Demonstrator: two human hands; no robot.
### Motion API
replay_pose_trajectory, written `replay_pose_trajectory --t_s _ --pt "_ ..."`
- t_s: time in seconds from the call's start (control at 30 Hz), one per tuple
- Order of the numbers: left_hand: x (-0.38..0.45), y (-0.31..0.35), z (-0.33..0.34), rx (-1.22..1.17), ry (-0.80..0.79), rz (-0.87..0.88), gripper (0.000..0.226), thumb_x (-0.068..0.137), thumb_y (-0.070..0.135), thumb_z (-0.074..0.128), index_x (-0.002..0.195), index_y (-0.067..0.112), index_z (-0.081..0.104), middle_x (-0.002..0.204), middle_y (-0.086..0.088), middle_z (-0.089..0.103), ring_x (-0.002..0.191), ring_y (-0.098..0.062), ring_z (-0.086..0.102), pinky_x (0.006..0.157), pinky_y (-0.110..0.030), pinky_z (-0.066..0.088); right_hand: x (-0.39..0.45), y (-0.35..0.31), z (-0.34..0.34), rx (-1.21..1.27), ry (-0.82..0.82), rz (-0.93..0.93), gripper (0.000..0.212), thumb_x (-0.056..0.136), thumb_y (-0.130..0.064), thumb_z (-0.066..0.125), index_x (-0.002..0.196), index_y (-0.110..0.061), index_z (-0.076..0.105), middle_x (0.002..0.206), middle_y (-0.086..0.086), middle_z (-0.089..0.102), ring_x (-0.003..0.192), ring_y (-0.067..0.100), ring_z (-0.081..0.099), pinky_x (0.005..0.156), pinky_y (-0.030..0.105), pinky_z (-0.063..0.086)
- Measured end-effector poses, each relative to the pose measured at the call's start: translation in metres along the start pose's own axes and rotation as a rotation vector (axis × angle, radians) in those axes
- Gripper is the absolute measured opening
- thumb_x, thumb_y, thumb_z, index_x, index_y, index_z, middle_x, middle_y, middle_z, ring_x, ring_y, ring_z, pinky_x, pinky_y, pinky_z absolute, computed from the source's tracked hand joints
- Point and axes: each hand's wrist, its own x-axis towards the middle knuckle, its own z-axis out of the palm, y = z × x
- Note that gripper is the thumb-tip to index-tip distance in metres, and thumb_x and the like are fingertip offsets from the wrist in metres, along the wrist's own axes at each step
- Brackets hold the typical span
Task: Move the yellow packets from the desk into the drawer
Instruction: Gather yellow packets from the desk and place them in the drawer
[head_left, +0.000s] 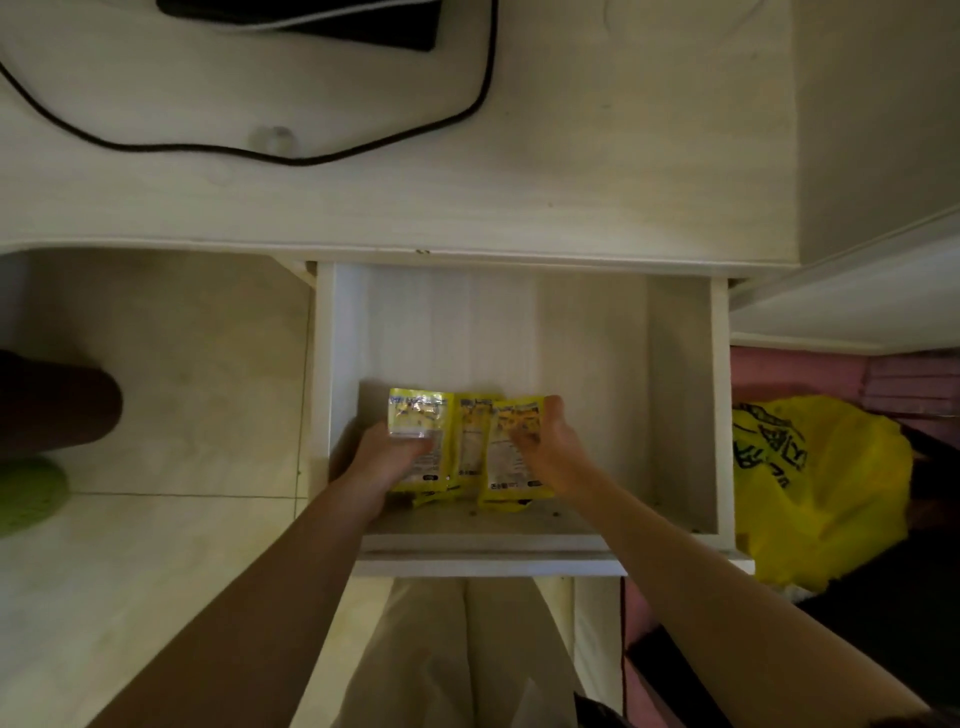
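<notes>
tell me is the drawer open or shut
Open: the drawer is pulled out from under the desk, its inside showing the yellow packets.

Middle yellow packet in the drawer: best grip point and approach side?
Take the middle packet by its far short edge, coming from above and the drawer's open back area. It lies flat, its long sides overlapped by the neighbouring packets and partly covered by the left hand and right hand; only the far edge looks free. Probably a pinch, lifting that edge first.
</notes>
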Motion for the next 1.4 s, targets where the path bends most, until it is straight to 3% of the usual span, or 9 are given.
replay_pose_trajectory --t_s 0.13,0.27,0.33,0.43,0.63,0.83,1.0,1.13,1.4 --pt "-0.003 0.005 0.003 0.093 0.021 0.044 0.021 0.084 0.011 0.067 0.105 0.013 0.063 0.093 -0.005 0.066 0.074 -0.012 0.06 0.058 -0.023 0.044 -0.004 0.008 -0.001 -0.041 0.036 -0.013 0.029 0.098 -0.021 0.047 0.119 -0.011 0.029 0.089 0.013 0.061 0.061 0.015 0.055 0.046 0.027 0.044" --pt "-0.005 0.001 -0.003 0.202 0.044 0.074 0.023 0.088 0.009 0.061 0.11 0.009 0.063 0.104 -0.008 0.068 0.085 -0.018 0.061 0.071 -0.027 0.046 -0.007 0.011 -0.003 -0.068 0.049 -0.019 0.043 0.097 -0.016 0.047 0.135 -0.017 0.026 0.096 0.01 0.062 0.062 0.012 0.056 0.042 0.02 0.04" --pt "-0.009 -0.003 -0.006 0.258 0.038 0.092 0.024 0.092 0.018 0.06 0.115 0.011 0.063 0.11 -0.007 0.069 0.089 -0.016 0.062 0.075 -0.028 0.046 -0.011 0.01 -0.004 -0.089 0.03 0.006 0.052 0.096 -0.016 0.048 0.141 -0.018 0.024 0.105 0.012 0.063 0.076 0.021 0.062 0.052 0.025 0.049" --pt "-0.023 -0.005 -0.011 0.315 0.051 0.113 0.036 0.094 0.038 0.055 0.121 0.014 0.061 0.115 -0.004 0.068 0.098 -0.019 0.063 0.079 -0.029 0.046 -0.024 0.008 -0.013 -0.115 0.031 0.08 0.054 0.094 -0.017 0.05 0.142 -0.013 0.025 0.117 0.018 0.059 0.097 0.031 0.062 0.078 0.043 0.056" --pt "-0.064 0.0 -0.019 0.357 0.137 0.178 0.04 0.091 0.038 0.059 0.12 0.011 0.056 0.119 -0.007 0.064 0.104 -0.024 0.061 0.082 -0.032 0.048 -0.053 0.003 -0.032 -0.197 0.016 0.07 0.052 0.095 -0.019 0.05 0.142 -0.008 0.03 0.135 0.018 0.051 0.112 0.031 0.056 0.091 0.043 0.051" --pt "-0.114 -0.001 -0.034 0.341 0.256 0.268 0.037 0.089 0.015 0.061 0.125 0.012 0.055 0.121 -0.007 0.065 0.109 -0.024 0.061 0.086 -0.03 0.045 -0.089 -0.026 -0.035 -0.318 0.028 -0.094 0.042 0.095 -0.017 0.048 0.135 -0.009 0.038 0.125 0.013 0.057 0.089 0.023 0.058 0.072 0.033 0.051" --pt "-0.146 -0.017 -0.058 0.249 0.371 0.346 0.031 0.092 0.014 0.054 0.123 0.013 0.056 0.112 -0.004 0.068 0.101 -0.021 0.062 0.08 -0.028 0.047 -0.112 -0.067 -0.014 -0.488 0.017 -0.293 0.044 0.093 -0.018 0.048 0.136 -0.011 0.041 0.131 0.012 0.056 0.118 0.03 0.054 0.095 0.037 0.048" --pt "-0.166 -0.036 -0.086 0.121 0.485 0.361 0.024 0.093 0.014 0.05 0.116 0.015 0.06 0.102 -0.005 0.067 0.087 -0.017 0.06 0.07 -0.025 0.045 -0.129 -0.102 0.015 -0.628 -0.031 -0.452 0.041 0.095 -0.024 0.045 0.134 -0.015 0.039 0.13 0.01 0.055 0.116 0.03 0.055 0.091 0.042 0.05" --pt "-0.182 -0.101 -0.157 0.067 0.736 0.273 0.024 0.095 0.022 0.05 0.118 0.024 0.058 0.107 -0.002 0.064 0.086 -0.009 0.056 0.075 -0.021 0.043 -0.16 -0.172 0.103 -0.854 -0.131 -0.735 0.039 0.099 -0.028 0.039 0.134 -0.013 0.038 0.13 0.01 0.052 0.11 0.025 0.056 0.087 0.035 0.049"
